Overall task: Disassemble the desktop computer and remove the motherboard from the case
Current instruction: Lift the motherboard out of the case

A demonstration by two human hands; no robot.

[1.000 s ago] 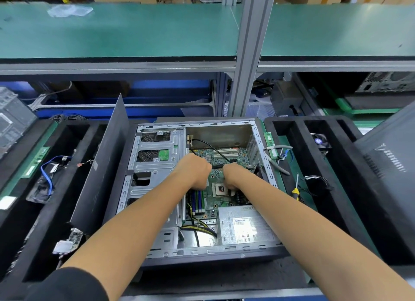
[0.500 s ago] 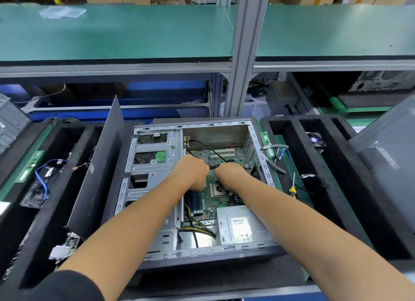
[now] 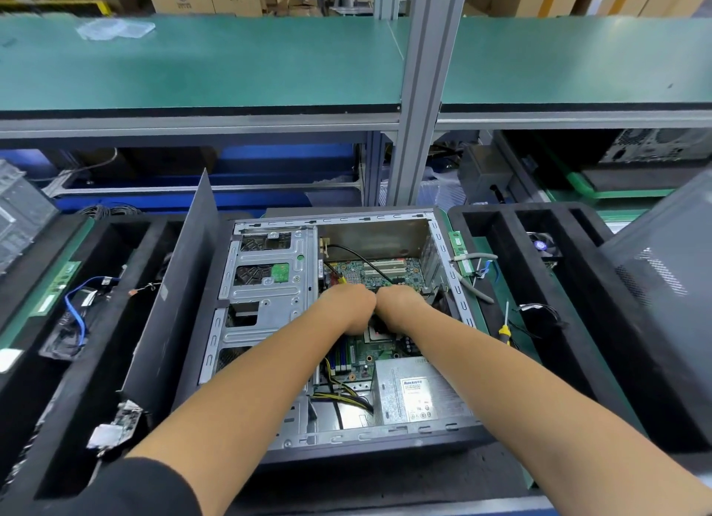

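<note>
Lying on its side on the counter (image 3: 481, 477), the open computer case (image 3: 246, 407) holds everything else: nearest inside it sits the silver power supply (image 3: 416, 392), with yellow and black cables (image 3: 339, 394) just left of that. Farther in, the green motherboard (image 3: 379, 272) lies flat on the case floor, and the left hand (image 3: 348, 307) and right hand (image 3: 400, 307) meet knuckle to knuckle over its middle, fingers curled down out of sight, so what they grip cannot be told. Beyond the case's right wall a yellow-handled screwdriver (image 3: 504, 328) lies.

Green motherboard (image 3: 379, 274) inside open case (image 3: 266, 311)
</note>
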